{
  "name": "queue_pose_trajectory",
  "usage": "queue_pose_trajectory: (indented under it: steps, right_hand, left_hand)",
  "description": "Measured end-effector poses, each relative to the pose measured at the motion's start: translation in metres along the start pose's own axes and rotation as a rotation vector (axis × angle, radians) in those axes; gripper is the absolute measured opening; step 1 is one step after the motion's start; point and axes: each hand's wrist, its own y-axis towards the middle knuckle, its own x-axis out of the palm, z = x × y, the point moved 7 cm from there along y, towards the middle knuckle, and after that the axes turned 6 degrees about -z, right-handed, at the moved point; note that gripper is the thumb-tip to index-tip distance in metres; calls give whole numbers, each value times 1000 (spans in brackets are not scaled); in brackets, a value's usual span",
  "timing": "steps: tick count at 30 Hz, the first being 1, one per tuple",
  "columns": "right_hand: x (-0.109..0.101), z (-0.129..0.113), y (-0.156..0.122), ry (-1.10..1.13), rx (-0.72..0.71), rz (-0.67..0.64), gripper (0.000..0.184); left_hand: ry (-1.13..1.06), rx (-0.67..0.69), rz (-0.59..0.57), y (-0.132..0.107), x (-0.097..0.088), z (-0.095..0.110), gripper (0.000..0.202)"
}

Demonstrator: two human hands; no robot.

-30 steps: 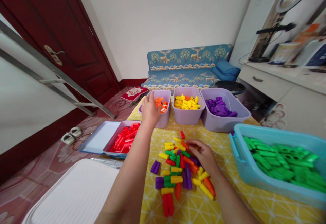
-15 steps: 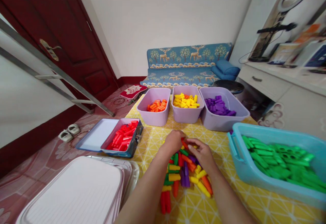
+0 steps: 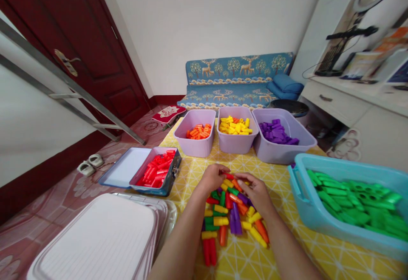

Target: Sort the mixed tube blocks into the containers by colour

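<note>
A heap of small mixed-colour plastic tubes (image 3: pixel 230 216) lies on the yellow patterned tablecloth (image 3: pixel 280 173). My left hand (image 3: pixel 213 178) rests on the far left part of the heap with fingers curled, pinching a red piece at its far edge. My right hand (image 3: pixel 256 191) lies on the heap's right side, fingers bent over the pieces; what it grips is hidden. Behind the heap stand three lilac bins: one with orange pieces (image 3: pixel 195 143), one with yellow pieces (image 3: pixel 236 143), one with purple pieces (image 3: pixel 283 148).
A blue tin (image 3: pixel 165 184) holding red pieces sits open at the left table edge. A turquoise tub (image 3: pixel 321 220) of green pieces is at the right. A white lidded box (image 3: pixel 92 241) lies near left. A sofa, a dark door and a white cabinet surround the table.
My left hand came back from over the orange bin to the heap and now pinches a red piece. My right hand stayed on the heap.
</note>
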Motion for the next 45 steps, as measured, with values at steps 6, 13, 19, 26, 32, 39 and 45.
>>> queue_pose_trajectory:
  steps: [6,13,19,26,32,39,45]
  right_hand:
    - [-2,5,1,10,-11,12,26]
    - [-2,4,0,-22,0,21,26]
    - [-2,2,-1,-47,-23,20,25]
    - [11,-16,-1,-312,-185,-83,42]
    - [19,-17,0,-489,-206,-129,51]
    - [13,-16,-2,-341,-192,-94,31]
    - [11,-15,-2,-308,-174,-53,26]
  left_hand:
    - [10,176,467,-60,-78,50,27]
    - [263,83,1231,-149,-180,58,22]
    - [399,-192,554,-98,-114,-9,20]
    - [229,-64,39,-66,-15,12,66]
    - [212,23,43,-41,-5,26,55]
    - [77,-21,100,-46,-11,13,46]
    - [423,-313,417,-58,-65,-23,43]
